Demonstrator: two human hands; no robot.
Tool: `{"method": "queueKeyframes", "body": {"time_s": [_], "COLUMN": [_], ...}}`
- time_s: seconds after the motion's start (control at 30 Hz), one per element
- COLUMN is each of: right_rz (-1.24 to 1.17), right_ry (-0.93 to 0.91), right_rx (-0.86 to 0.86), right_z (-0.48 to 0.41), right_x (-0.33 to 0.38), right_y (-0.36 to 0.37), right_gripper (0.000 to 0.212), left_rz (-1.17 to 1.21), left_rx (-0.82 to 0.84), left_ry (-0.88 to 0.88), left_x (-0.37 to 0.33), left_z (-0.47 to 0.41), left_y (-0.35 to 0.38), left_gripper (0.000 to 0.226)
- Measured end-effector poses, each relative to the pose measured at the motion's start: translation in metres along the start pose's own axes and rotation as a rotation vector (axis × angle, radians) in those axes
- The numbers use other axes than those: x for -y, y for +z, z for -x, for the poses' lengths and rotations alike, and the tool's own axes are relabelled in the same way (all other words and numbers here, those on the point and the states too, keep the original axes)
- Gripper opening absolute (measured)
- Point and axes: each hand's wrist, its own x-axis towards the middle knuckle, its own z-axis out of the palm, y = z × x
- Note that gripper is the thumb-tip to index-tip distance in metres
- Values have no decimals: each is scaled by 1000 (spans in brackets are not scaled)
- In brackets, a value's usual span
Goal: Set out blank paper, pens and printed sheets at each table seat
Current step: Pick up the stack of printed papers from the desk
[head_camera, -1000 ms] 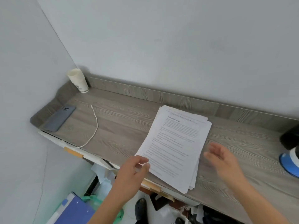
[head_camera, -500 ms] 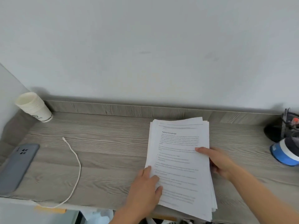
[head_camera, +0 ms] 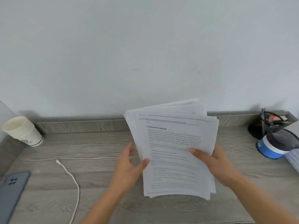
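A thick stack of printed sheets point(head_camera: 174, 143), its top page headed "Political Knowledge", is raised and tilted above the grey wood desk point(head_camera: 97, 159). My right hand point(head_camera: 215, 165) grips the stack's right edge, thumb on the top page and fingers underneath. My left hand point(head_camera: 129, 167) lies along the stack's left edge with the thumb touching the top page and the fingers spread behind. The sheets fan apart at the top. A black mesh pen holder point(head_camera: 275, 131) stands at the far right.
A stack of paper cups point(head_camera: 22, 131) stands at the back left corner. A grey phone point(head_camera: 11, 191) lies at the left edge, with a white cable point(head_camera: 71, 177) beside it. A blue-and-white round container point(head_camera: 270, 149) and more paper point(head_camera: 292, 159) sit at the right.
The stack lay flat on the desk; now both hands have lifted it, its top edge raised toward the wall. The view has swung right and closer.
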Motion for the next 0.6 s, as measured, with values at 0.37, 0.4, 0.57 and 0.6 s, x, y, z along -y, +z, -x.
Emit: {"method": "queueKeyframes", "body": {"time_s": [0.37, 0.4, 0.57, 0.6], "right_rz": [-117, -114, -105, -105], "right_ry": [-197, -163, -72, -73], "right_rx": [73, 80, 99, 79], "right_z": [-24, -27, -32, -32], "right_x": [23, 17, -11, -13], "right_y": [-10, -11, -3, -1], "right_gripper": [35, 37, 43, 41], "left_rz": [337, 318, 265, 254], "left_rx": [-68, -59, 16, 31], "left_ry": [199, 173, 47, 35], "left_x": [-80, -74, -53, -51], "left_z": [-20, -20, -15, -13], "left_y": [-11, -7, 11, 12], "left_gripper": [41, 40, 27, 25]}}
